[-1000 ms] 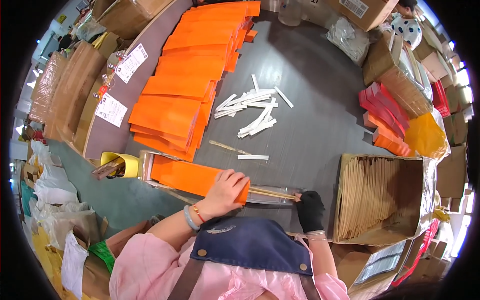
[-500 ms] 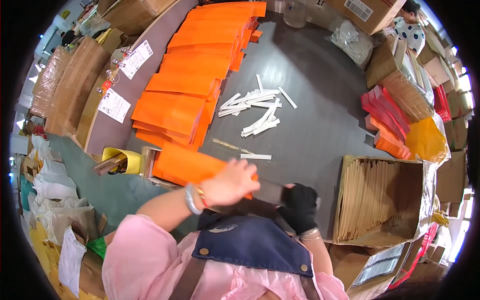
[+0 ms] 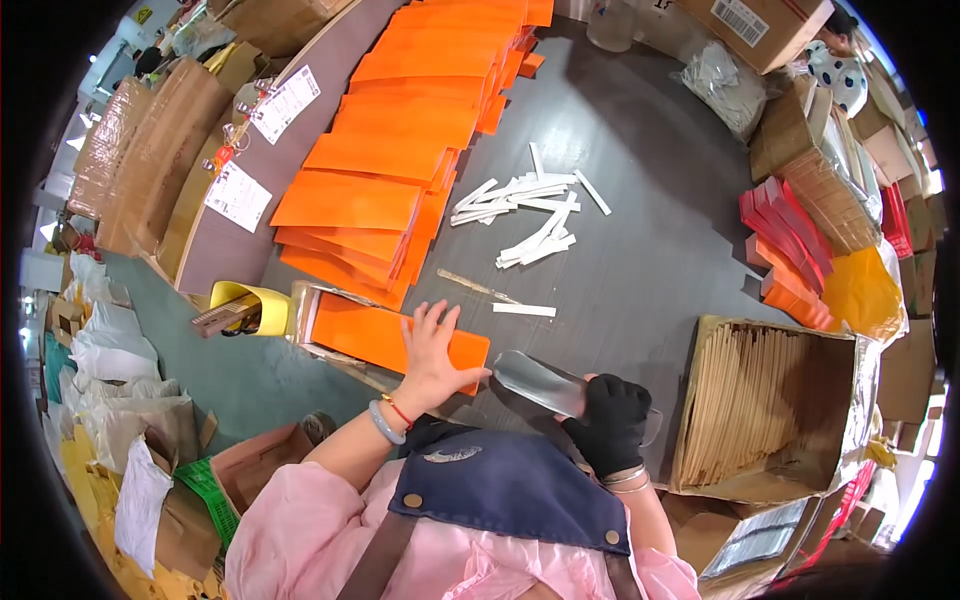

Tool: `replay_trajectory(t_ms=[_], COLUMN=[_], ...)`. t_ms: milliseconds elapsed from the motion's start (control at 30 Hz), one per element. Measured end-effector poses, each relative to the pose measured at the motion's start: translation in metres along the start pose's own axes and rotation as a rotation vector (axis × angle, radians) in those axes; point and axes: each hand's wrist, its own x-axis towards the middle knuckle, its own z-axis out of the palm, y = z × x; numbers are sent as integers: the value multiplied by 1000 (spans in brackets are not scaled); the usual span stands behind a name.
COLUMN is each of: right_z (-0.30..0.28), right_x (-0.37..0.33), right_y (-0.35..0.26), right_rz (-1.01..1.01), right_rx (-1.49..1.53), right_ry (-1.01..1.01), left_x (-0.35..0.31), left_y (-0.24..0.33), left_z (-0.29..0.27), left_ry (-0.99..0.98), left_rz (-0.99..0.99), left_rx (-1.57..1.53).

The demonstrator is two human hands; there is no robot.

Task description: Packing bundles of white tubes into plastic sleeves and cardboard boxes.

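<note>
An orange paper piece [image 3: 360, 330] lies flat at the table's front edge, in front of a cardboard box wall [image 3: 302, 312]. My bare left hand [image 3: 430, 358] rests on its right part, with the fingers spread. In a black fingerless glove, my right hand [image 3: 610, 422] is closed around a clear, flat plastic strip [image 3: 535, 380]. The strip's rounded end points left, close to my left thumb. Beyond them, a long overlapping row of orange paper pieces [image 3: 345, 207] runs away along the table's left side. Several narrow white strips [image 3: 540, 190] lie loose in the middle.
A cardboard box packed with upright tan sheets [image 3: 745, 400] stands at the right. Farther back are red and orange folded pieces [image 3: 785, 225]. A yellow holder [image 3: 262, 308] hangs at the front left. A low board [image 3: 290, 150] edges the table's left side.
My left hand has moved left across the orange piece, and its fingers have spread. The orange piece lies flatter. The clear strip, blurred before, now shows plainly in my right hand.
</note>
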Motion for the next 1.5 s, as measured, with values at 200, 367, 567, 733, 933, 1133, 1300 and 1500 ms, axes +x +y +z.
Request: replay_trajectory(t_ms=[200, 367, 567, 733, 933, 1133, 1300, 1500], right_z=[22, 67, 14, -63, -72, -23, 4, -22], right_x=[9, 46, 8, -155, -369, -437, -419, -382], right_y=[-9, -44, 16, 127, 258, 333, 356, 337], right_rz=[-98, -134, -64, 647, 1276, 1399, 1452, 1515], right_rx=[134, 174, 374, 354, -246, 4, -69, -32], right_ry=[-38, -25, 313, 1263, 929, 333, -98, -127], left_x=[-1, 21, 23, 32, 30, 28, 25, 19], left_y=[-8, 0, 21, 85, 112, 122, 136, 160], left_z=[-7, 4, -39, -19, -14, -11, -10, -10], left_ry=[-59, -155, 31, -67, -113, -121, -128, -157], left_rz=[-22, 170, 281, 425, 501, 481, 474, 499], left_rx=[-40, -106, 15, -65, -133, -112, -72, -41])
